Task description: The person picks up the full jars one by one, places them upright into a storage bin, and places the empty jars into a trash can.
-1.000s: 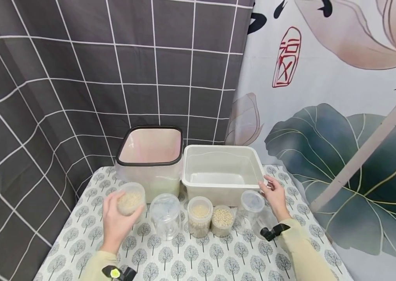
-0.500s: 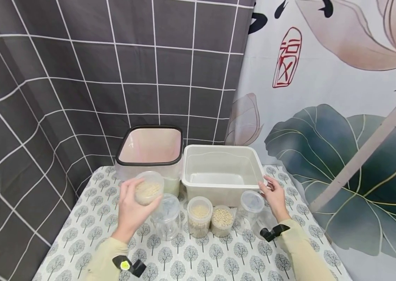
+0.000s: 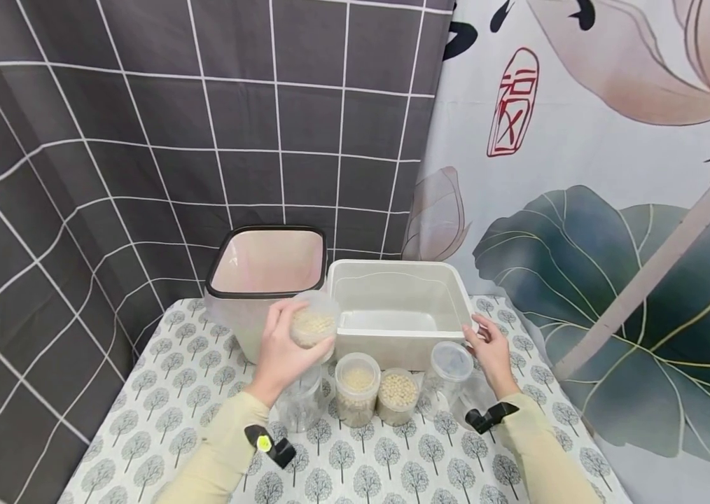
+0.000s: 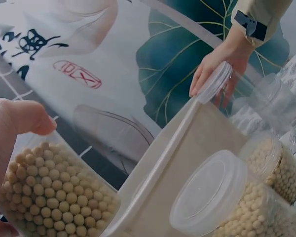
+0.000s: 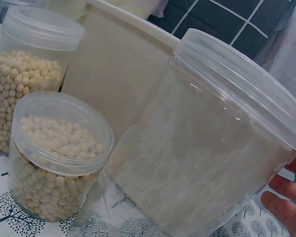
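My left hand point(image 3: 282, 353) grips a clear lidded jar of beans point(image 3: 314, 327), lifted above an unfilled clear jar point(image 3: 300, 404) at the front-left corner of the white bin point(image 3: 393, 344). In the left wrist view, pale round beans point(image 4: 54, 192) show through the held jar's wall, with the thumb near its top. My right hand point(image 3: 492, 353) rests with loose fingers at the bin's front-right corner, beside a lidded clear jar point(image 3: 449, 374) that looks unfilled. The right wrist view catches only some of its fingers point(image 5: 288, 192), near that jar's lid.
Two more jars of beans, a taller one point(image 3: 358, 392) and a shorter one point(image 3: 398, 397), stand before the bin. Left of it is a pinkish waste bin point(image 3: 235, 315) with a black rim. Another clear container point(image 3: 477, 395) is at the right. A tree-print cloth point(image 3: 342, 455) covers the table.
My left hand has carried the jar of beans to the right and slightly away from me, from before the waste bin to the white bin's left corner. My right hand has stayed put.
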Motion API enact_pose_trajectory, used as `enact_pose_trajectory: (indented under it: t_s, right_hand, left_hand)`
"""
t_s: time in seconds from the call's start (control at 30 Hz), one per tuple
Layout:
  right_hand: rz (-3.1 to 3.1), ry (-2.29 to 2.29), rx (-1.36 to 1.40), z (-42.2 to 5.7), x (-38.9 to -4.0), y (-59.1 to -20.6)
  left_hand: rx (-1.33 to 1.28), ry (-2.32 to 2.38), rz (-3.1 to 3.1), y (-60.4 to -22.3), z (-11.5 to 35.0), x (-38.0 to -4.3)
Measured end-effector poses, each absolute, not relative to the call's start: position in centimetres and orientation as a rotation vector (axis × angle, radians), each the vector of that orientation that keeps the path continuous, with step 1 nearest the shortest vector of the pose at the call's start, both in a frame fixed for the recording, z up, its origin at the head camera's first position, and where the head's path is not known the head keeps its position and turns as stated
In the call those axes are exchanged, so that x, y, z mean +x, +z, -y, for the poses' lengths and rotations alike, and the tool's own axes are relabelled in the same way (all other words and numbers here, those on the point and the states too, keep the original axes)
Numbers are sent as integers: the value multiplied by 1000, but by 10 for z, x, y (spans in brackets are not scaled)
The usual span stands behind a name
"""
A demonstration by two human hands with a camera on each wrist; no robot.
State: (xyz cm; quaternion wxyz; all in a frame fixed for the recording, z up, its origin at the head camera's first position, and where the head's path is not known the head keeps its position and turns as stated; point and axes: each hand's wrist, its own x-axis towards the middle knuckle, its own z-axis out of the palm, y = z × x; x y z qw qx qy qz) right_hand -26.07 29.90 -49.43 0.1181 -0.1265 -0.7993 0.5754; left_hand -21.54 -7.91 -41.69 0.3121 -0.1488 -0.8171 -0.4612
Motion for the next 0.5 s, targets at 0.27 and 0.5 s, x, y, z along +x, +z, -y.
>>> enact_pose_trajectory:
  t_s: [0.27, 0.5]
  right_hand:
    - [2321, 1698, -367, -299, -259, -494]
    - [2338, 1702, -359, -301, -259, -494]
  left_hand:
    - [-503, -1175, 2136, -412, 58, -239]
    - [-548, -1136, 2155, -411, 37, -259]
